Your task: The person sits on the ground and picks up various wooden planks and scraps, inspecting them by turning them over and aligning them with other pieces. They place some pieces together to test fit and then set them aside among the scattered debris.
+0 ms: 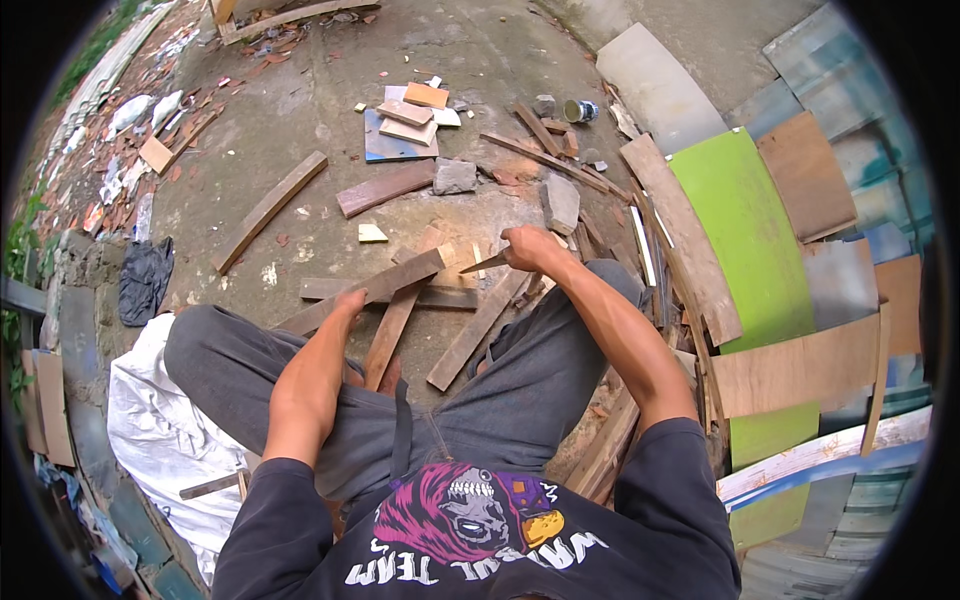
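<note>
My left hand (347,303) is closed round a weathered wooden plank (390,283), which slants up to the right in front of my knees. Its far end shows pale, freshly bared wood. Under it, another board (400,325) crosses, and a darker board (330,290) lies sideways on the ground. To the right, my right hand (530,248) is a fist on a dark, pointed knife-like blade (487,263). The blade's tip points left toward the plank's end, a little apart from it; its handle is hidden in my fingers. One more plank (478,335) rests by my right leg.
Ahead are a grey stone block (455,177), small stacked boards (407,120) and a tin can (580,111). Loose timber (270,212) lies at left, near a black plastic bag (147,282). Large sheets, one a green panel (740,230), line the right. White cloth (165,420) lies beside my left leg.
</note>
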Action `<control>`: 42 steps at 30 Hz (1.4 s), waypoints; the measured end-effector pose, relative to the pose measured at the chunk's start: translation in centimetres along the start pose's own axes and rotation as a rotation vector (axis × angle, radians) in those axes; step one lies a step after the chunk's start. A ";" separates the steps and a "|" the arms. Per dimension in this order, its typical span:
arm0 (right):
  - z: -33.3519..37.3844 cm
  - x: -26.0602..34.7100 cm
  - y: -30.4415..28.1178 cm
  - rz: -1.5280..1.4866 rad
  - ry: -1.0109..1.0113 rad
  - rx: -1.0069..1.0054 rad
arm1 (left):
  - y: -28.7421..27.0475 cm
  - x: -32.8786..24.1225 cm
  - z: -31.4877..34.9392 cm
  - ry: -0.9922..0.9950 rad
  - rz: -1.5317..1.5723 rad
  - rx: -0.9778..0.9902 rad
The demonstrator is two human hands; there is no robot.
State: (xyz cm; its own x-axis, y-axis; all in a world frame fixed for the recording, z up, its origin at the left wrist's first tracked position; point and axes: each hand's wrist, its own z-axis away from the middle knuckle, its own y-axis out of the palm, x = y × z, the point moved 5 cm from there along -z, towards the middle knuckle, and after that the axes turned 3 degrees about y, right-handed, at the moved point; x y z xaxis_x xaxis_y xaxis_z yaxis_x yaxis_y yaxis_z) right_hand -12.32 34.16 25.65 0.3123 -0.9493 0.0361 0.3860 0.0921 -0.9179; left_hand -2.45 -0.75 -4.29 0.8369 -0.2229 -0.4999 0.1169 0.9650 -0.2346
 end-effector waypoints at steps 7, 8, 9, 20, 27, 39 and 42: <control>-3.6 1.9 -2.5 0.061 -0.049 -0.164 | -4.4 0.8 1.3 -0.281 0.542 -0.233; -3.7 1.8 -2.5 0.057 -0.039 -0.201 | -4.4 0.8 1.0 -0.323 0.590 -0.258; -3.7 1.8 -2.1 0.049 -0.030 -0.228 | -4.2 1.3 0.6 -0.360 0.613 -0.291; -3.0 1.3 -2.2 -0.004 0.027 -0.197 | -4.3 4.9 -1.7 -0.457 0.607 -0.413; -2.9 -0.8 -1.9 -0.050 0.037 -0.234 | -4.4 5.0 -1.3 -0.393 1.089 -0.307; -2.6 -0.5 -2.0 -0.027 -0.016 -0.388 | -9.6 6.1 -4.4 -0.235 1.317 -0.406; -2.1 -2.2 -1.6 -0.035 0.010 -0.483 | -7.0 3.8 -3.1 -0.132 1.405 -0.430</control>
State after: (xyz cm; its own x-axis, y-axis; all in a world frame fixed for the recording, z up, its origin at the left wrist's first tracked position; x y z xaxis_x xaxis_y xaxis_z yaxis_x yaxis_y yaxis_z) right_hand -15.45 35.45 26.23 0.2970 -0.9524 0.0685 -0.0517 -0.0877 -0.9948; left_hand -1.76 -8.76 -7.07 0.1713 0.8769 -0.4491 -0.9580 0.2548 0.1320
